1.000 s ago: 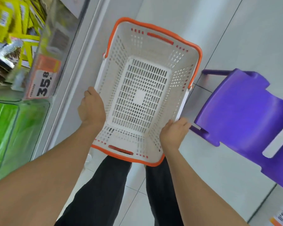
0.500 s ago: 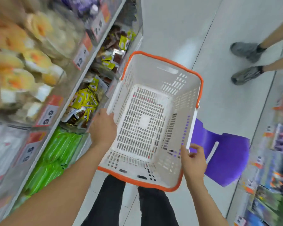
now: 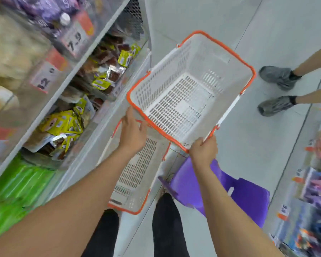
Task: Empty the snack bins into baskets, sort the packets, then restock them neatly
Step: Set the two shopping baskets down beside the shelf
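I hold two white baskets with orange rims. The upper basket is empty and tilted, and my right hand grips its near corner rim. A second, empty basket sits lower, over my legs. My left hand lies across that lower basket's far rim with fingers stretched out, the thumb beside the upper basket's left rim. On the left, clear snack bins hold yellow and brown packets.
A purple plastic stool stands under my right arm. Another person's grey shoes are on the floor at the right. Green packets fill the lowest left bin. A goods shelf lines the right edge.
The upper basket has come up and to the right off a second basket, which now shows beneath it. My right hand shifted to the near corner; my left hand left the side wall.
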A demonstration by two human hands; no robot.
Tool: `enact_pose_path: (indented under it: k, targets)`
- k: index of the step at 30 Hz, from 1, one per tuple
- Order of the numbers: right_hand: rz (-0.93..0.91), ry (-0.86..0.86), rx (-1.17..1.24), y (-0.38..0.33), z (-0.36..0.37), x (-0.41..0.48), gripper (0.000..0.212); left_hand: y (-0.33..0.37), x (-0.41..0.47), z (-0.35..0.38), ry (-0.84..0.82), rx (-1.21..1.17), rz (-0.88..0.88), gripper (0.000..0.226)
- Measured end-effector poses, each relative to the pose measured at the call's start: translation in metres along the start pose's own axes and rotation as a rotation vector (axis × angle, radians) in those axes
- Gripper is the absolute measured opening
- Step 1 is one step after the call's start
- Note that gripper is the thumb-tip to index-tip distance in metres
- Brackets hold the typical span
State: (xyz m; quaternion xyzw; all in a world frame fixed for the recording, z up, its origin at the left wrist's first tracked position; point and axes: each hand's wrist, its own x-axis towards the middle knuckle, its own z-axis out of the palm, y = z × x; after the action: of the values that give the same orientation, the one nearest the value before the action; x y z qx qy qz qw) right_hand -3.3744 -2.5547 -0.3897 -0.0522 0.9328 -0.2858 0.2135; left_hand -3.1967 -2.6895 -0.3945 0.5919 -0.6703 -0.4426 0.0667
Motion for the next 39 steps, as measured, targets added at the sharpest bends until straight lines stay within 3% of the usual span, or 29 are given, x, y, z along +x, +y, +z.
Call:
enact_pose_path:
  k: [3, 9, 15, 19, 23, 33, 39]
  targets:
    - [0.006, -0.035, 0.009, -0.005, 0.044, 0.069, 0.035, -0.005, 0.020, 0.060, -0.135, -0.003, 0.020, 0.049]
    - [0.053, -0.221, -0.001, 0.011, 0.138, 0.155, 0.030, -0.035, 0.060, 0.143, -0.065, 0.049, -0.010, 0.005]
    - [0.122, -0.446, -0.056, 0.062, 0.200, 0.176, 0.042, -0.068, 0.076, 0.188, -0.100, 0.010, -0.148, 0.014]
    - [-0.011, -0.597, -0.258, 0.078, 0.199, 0.176, 0.039, -0.079, 0.061, 0.186, -0.158, 0.039, -0.176, 0.012]
    - [-0.230, -0.661, -0.534, 0.065, 0.159, 0.144, 0.022, -0.067, 0.036, 0.148, -0.257, 0.099, -0.183, 0.009]
    - [-0.616, -0.734, -0.488, -0.073, -0.011, -0.057, 0.045, 0.001, -0.085, -0.080, -0.295, 0.295, -0.138, 0.008]
    - [-1.022, -0.872, -0.720, -0.160, -0.064, -0.177, 0.044, 0.023, -0.168, -0.206, -0.210, 0.205, -0.021, 0.007]
